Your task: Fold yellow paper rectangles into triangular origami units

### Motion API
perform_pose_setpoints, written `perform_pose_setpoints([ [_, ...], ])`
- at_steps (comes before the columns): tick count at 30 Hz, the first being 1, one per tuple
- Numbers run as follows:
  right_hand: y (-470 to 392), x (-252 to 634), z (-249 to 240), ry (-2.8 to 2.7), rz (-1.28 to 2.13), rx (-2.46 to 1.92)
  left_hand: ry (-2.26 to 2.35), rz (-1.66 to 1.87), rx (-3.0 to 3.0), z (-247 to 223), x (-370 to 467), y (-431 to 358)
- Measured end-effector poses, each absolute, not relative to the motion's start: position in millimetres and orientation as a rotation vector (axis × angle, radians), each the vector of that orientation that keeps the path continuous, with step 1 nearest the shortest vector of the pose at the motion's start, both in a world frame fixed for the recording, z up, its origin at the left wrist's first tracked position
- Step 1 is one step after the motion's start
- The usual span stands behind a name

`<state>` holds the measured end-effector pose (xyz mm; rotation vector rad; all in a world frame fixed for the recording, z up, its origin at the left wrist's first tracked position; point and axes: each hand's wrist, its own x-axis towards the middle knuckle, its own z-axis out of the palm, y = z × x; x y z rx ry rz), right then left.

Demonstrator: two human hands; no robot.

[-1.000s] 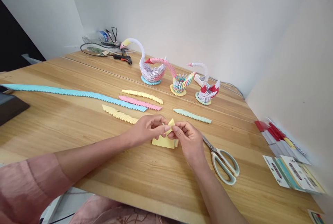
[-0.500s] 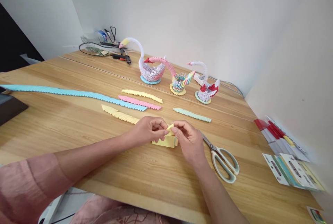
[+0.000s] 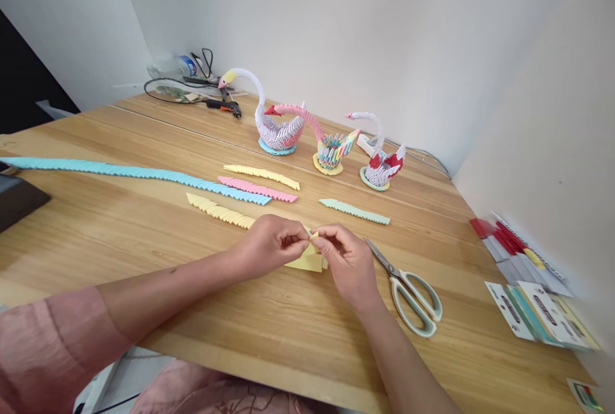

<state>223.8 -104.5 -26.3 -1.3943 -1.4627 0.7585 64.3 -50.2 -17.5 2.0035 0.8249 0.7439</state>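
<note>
My left hand [image 3: 273, 242] and my right hand [image 3: 346, 260] meet at the middle of the table, both closed in a pinch on one small folded yellow paper piece [image 3: 314, 235]. Most of that piece is hidden by my fingers. Under my hands lie flat yellow paper slips [image 3: 307, 264], partly covered. Just left of them, a row of nested yellow folded pieces [image 3: 218, 211] runs in behind my left hand. White-handled scissors [image 3: 406, 292] lie to the right of my right hand, blades pointing up and left.
Three folded-paper swans [image 3: 281, 132] stand at the back. Long blue [image 3: 144, 172], pink [image 3: 257, 188], yellow [image 3: 262, 174] and green [image 3: 354, 210] paper chains lie ahead. Paper packs [image 3: 538, 314] sit at right; a glue gun [image 3: 223, 106] and cables lie back left.
My fingers have drawn closer together around the yellow paper piece, and less of it shows. My left hand has shifted slightly. The things on the table stay put.
</note>
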Motion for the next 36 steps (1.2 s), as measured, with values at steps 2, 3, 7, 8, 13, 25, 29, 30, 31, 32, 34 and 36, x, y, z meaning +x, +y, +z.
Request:
perform_pose_setpoints([
  [2,-105.1,223.7,-25.7,-1.476,0.72,-1.402,0.816,0.726,2.007,-17.0,63.5,-50.1],
  [3,-105.4,223.5,-25.0,-1.476,0.698,-1.407,0.803,0.709,1.97,-17.1,63.1,-49.8],
  [7,-105.8,223.3,-21.9,-1.459,0.611,-1.426,0.707,0.632,1.778,-20.3,62.8,-48.0],
  [8,-105.9,223.4,-21.5,-1.455,0.605,-1.425,0.701,0.627,1.743,-21.6,63.3,-47.6],
  [13,-107.6,223.3,-20.9,-1.453,0.657,-1.438,0.768,0.62,1.643,-25.6,66.5,-47.6],
  [25,-103.8,226.7,-21.6,-1.38,0.922,-1.387,0.775,0.713,1.623,-24.0,65.4,-45.1],
  [29,-102.6,228.7,-23.9,-1.29,0.858,-1.385,0.755,0.651,1.56,-25.4,65.3,-44.8],
  [30,-102.4,229.4,-24.7,-1.275,0.853,-1.369,0.769,0.64,1.565,-25.0,65.3,-45.0],
  [31,-102.4,229.9,-25.5,-1.27,0.851,-1.356,0.783,0.639,1.572,-24.3,65.3,-45.3],
  [32,-102.4,230.3,-26.2,-1.27,0.852,-1.35,0.791,0.641,1.578,-23.5,65.3,-45.6],
  [34,-102.6,230.6,-27.1,-1.278,0.848,-1.348,0.79,0.648,1.571,-21.6,65.4,-46.4],
  [36,-102.8,230.4,-27.4,-1.276,0.855,-1.355,0.772,0.648,1.565,-20.0,65.4,-47.2],
])
